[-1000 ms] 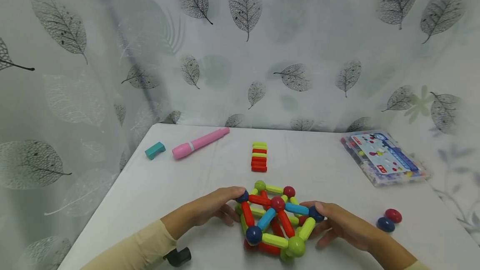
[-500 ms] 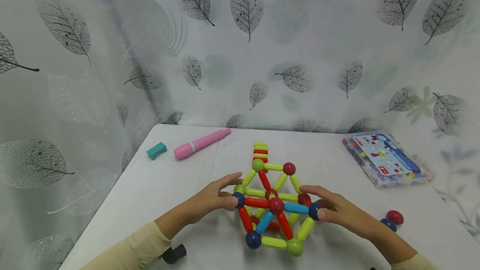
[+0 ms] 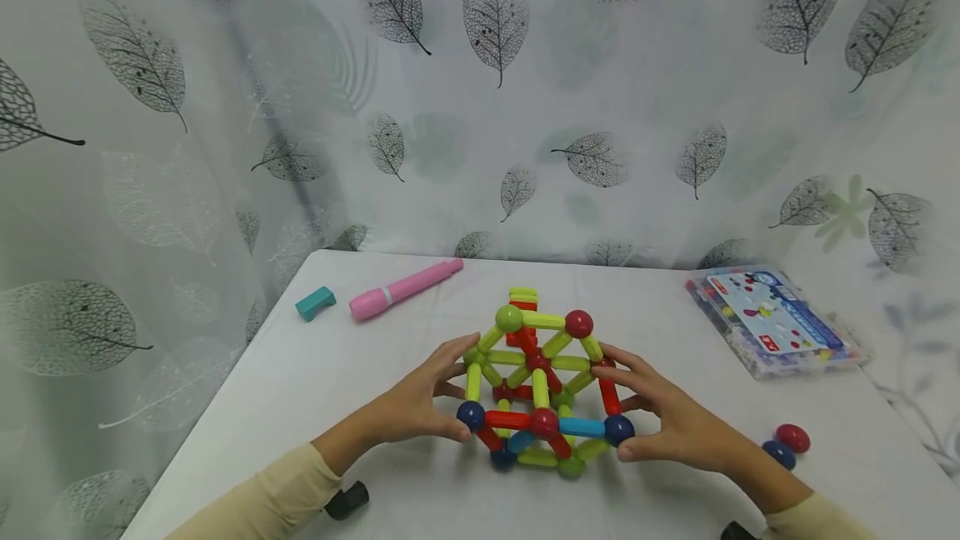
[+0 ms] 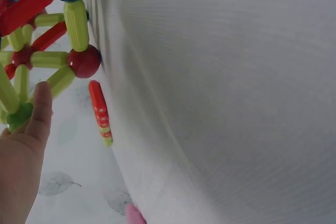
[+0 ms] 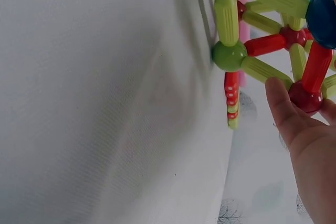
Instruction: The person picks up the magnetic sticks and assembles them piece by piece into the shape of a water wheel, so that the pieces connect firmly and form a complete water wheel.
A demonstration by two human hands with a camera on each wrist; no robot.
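A ball-and-rod building toy model (image 3: 543, 422), with red, blue and green balls joined by red, yellow-green and blue rods, is held between my two hands. My left hand (image 3: 411, 403) grips its left side, thumb at a dark blue ball (image 3: 471, 416) and fingers by a green ball behind. On the other side my right hand (image 3: 670, 417) holds it, thumb at another blue ball (image 3: 618, 430) and fingers around the red ball behind. In the left wrist view a finger (image 4: 42, 111) lies along the green ball; the right wrist view shows fingers against a red ball (image 5: 305, 97).
Behind the model, a row of red and yellow-green rods (image 3: 523, 295) is partly hidden. A pink pen-shaped object (image 3: 405, 288) and teal block (image 3: 315, 303) lie back left. At right are a clear parts case (image 3: 776, 322) and loose red (image 3: 792, 438) and blue (image 3: 778, 454) balls.
The model has tilted, its far side rising and its red-centred face turning toward me. Both hands have shifted from the blue corner balls to a wider hold along the sides.
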